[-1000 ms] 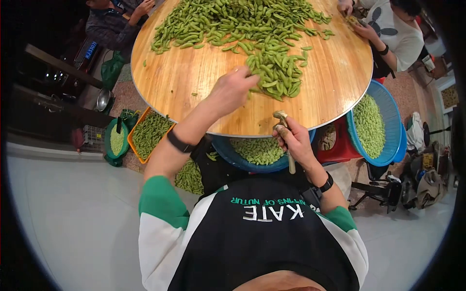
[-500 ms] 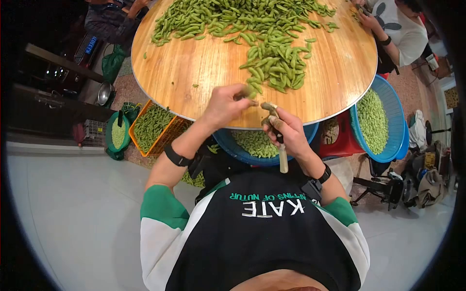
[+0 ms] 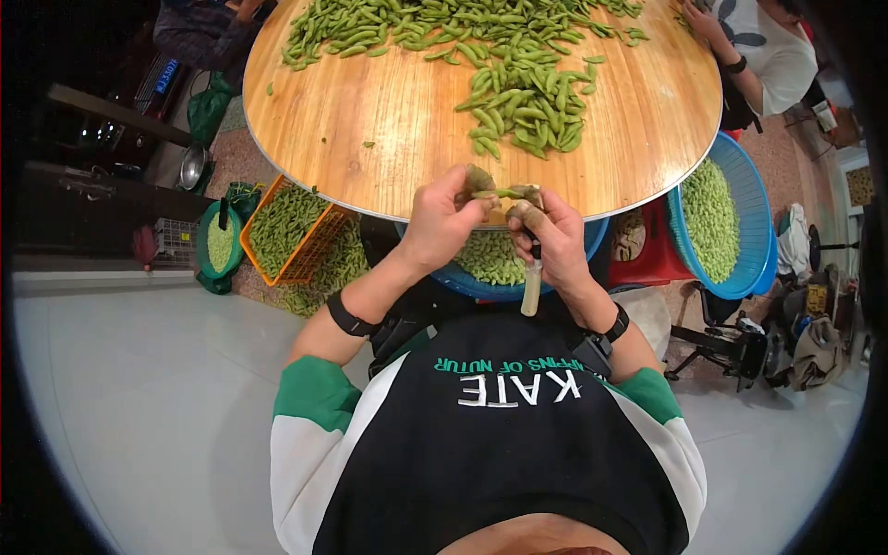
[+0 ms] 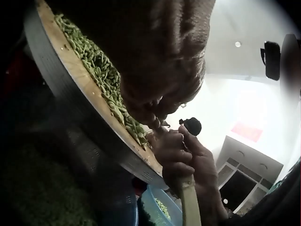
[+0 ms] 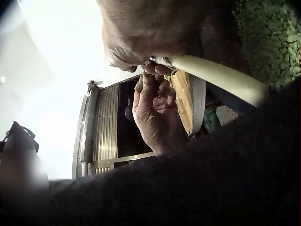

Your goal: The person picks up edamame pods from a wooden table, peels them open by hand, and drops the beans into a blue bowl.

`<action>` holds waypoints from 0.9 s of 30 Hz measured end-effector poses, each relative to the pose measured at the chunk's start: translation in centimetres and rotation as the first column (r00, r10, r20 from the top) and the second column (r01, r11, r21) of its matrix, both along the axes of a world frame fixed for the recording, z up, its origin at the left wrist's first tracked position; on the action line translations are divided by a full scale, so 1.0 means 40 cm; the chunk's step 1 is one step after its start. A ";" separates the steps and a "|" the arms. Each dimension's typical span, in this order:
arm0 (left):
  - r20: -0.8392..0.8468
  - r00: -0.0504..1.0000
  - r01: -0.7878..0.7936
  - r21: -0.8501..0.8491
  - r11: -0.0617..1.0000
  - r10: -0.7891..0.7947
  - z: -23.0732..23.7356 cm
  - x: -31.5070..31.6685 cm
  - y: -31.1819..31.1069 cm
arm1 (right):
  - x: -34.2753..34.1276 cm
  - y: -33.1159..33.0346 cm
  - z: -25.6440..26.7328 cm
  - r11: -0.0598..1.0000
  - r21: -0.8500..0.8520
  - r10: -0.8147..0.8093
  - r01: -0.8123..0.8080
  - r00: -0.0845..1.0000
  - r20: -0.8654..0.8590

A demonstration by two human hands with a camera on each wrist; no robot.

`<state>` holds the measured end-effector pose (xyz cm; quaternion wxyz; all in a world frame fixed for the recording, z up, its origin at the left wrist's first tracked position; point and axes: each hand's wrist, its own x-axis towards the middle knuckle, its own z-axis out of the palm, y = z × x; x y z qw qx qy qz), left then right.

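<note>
Over the near edge of the round wooden table (image 3: 370, 180) both hands meet. The left hand (image 3: 442, 224) pinches one end of a green pod (image 3: 502, 193), its thumb and fingertips darkly stained. Against the pod's other end is the right hand (image 3: 555, 242), its fingers curled round a tool with a pale handle (image 3: 531, 289) that points down toward the body. The left wrist view shows the right hand (image 4: 181, 157) gripping that handle (image 4: 190, 202). In the right wrist view the left hand (image 5: 157, 110) is cupped with fingertips together; the tool's tip is hidden.
A heap of pods (image 3: 532, 102) covers the table's far side. Below its edge stand a blue basin (image 3: 460, 277) of shelled beans, an orange crate (image 3: 260, 261) of pods, a red stool (image 3: 653, 254) and a blue basket (image 3: 766, 236). Another person (image 3: 772, 69) sits at the right.
The left hand has come back from the pod pile to the right hand, bringing a pod. The right hand, still gripping the tool, has moved slightly up toward the table.
</note>
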<state>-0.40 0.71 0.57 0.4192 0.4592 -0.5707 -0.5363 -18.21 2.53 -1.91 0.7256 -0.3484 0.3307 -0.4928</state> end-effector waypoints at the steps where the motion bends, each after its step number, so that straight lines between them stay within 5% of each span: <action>1: 0.000 1.000 -0.001 0.003 1.000 0.001 -0.005 -0.009 0.007 | 0.000 0.001 -0.005 1.000 0.003 -0.020 0.020 0.999 -0.030; 3: -0.169 0.986 -0.007 -0.019 1.000 0.004 -0.012 -0.028 0.018 | 0.003 -0.001 -0.008 0.999 -0.010 -0.041 0.040 0.999 -0.032; 5: -0.129 0.992 -0.002 -0.038 0.999 -0.003 -0.014 -0.030 0.022 | 0.003 -0.007 -0.008 0.998 -0.029 -0.056 0.055 0.998 -0.033; 7: -0.088 0.996 0.005 -0.056 0.998 -0.010 0.000 -0.026 0.020 | -0.005 -0.009 -0.009 0.992 -0.117 -0.076 0.051 0.973 -0.217; 9: -0.103 0.984 0.167 0.252 0.953 -0.145 0.025 -0.008 0.010 | -0.013 -0.015 0.001 0.985 -0.167 -0.085 0.037 0.953 -0.290; 13: -0.173 0.967 0.237 0.330 0.913 -0.189 0.013 0.006 0.002 | -0.029 -0.018 0.009 0.981 -0.191 -0.038 -0.037 0.926 -0.375; 14: -0.083 0.981 0.192 0.290 0.937 -0.176 0.014 0.006 0.002 | -0.030 -0.017 0.011 0.981 -0.190 -0.036 -0.039 0.926 -0.375; 16: 0.009 0.988 0.145 0.248 0.958 -0.152 0.008 0.007 0.008 | -0.028 -0.009 0.014 0.992 -0.077 0.085 -0.098 0.984 -0.154; 20: 0.059 0.990 0.118 0.129 0.985 -0.127 -0.009 -0.007 0.013 | -0.038 0.002 0.012 0.994 0.001 0.109 -0.109 0.991 -0.072; 23: -0.134 0.985 0.143 0.309 0.940 -0.105 -0.021 -0.010 0.013 | -0.040 0.009 -0.004 0.977 0.010 0.214 -0.214 0.972 -0.094; 27: 0.015 1.000 -0.020 0.105 0.994 0.018 -0.049 -0.034 0.029 | -0.020 0.029 0.006 0.984 -0.024 0.179 -0.179 0.984 0.007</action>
